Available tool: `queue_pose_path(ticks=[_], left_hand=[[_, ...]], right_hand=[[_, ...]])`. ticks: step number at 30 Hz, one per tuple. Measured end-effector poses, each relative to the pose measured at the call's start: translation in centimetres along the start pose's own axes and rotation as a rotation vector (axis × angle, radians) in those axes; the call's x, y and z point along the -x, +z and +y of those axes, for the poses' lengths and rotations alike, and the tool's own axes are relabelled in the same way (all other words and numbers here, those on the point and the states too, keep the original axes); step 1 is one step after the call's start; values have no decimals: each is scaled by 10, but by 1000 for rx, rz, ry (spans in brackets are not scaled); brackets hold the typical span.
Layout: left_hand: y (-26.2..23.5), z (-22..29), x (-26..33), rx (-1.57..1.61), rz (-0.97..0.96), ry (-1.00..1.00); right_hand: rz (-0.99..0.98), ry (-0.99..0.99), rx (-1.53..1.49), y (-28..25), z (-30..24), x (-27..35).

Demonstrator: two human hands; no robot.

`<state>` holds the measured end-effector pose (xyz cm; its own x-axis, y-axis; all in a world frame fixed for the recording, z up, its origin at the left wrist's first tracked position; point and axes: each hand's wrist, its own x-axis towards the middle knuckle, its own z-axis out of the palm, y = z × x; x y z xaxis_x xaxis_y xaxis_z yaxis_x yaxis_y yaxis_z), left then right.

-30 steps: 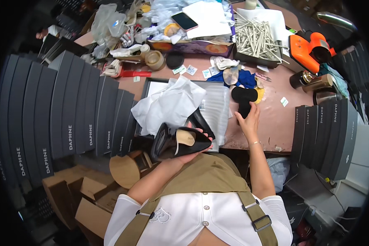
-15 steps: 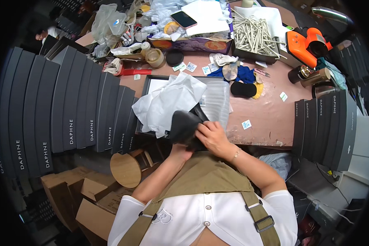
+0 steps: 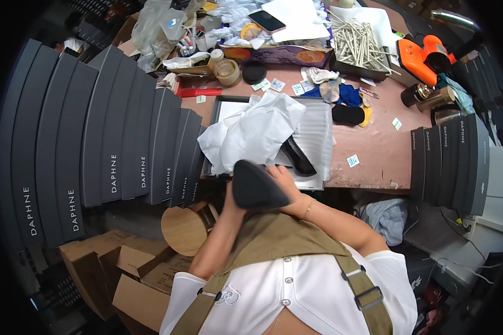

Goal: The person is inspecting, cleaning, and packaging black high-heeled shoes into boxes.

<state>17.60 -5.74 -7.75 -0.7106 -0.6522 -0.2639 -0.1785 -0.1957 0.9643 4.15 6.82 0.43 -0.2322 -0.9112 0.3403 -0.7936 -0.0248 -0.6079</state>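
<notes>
So I've got a black pointed-toe shoe (image 3: pixel 257 187) up off the table, sole side facing the camera, matte and dark, toe pointing up-left. It's sitting right at the near table edge, in front of the open shoe box (image 3: pixel 318 139). The second black shoe (image 3: pixel 298 157) is lying in that box on its side, half tucked under the crumpled white tissue paper (image 3: pixel 251 131).

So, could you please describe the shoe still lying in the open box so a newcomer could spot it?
Start at the pinkish worktable. At its near edge sits an open shoe box with crumpled white tissue paper. The black shoe lies beside the paper, the only dark thing inside.
</notes>
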Motion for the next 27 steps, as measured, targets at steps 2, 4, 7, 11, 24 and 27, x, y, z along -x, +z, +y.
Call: queue_pose_path(ticks=[2,4,7,11,24,27], left_hand=[[3,50,1,430,-24,-357],[-3,62,5,410,-50,-390],[-9,61,-5,513,-100,-376],[4,79,-8,256,-63,-488],[-21,14,-30,536,-239,-337],[-63,-1,-66,990,-346,-655]], right_hand=[[22,178,-177,13,-19,0],[-329,159,-460,7,0,5],[-288,80,-579,-25,-8,30],[-94,161,-21,3,-12,-3],[-247,299,-364,0,3,27],[-124,523,-400,-20,39,56]])
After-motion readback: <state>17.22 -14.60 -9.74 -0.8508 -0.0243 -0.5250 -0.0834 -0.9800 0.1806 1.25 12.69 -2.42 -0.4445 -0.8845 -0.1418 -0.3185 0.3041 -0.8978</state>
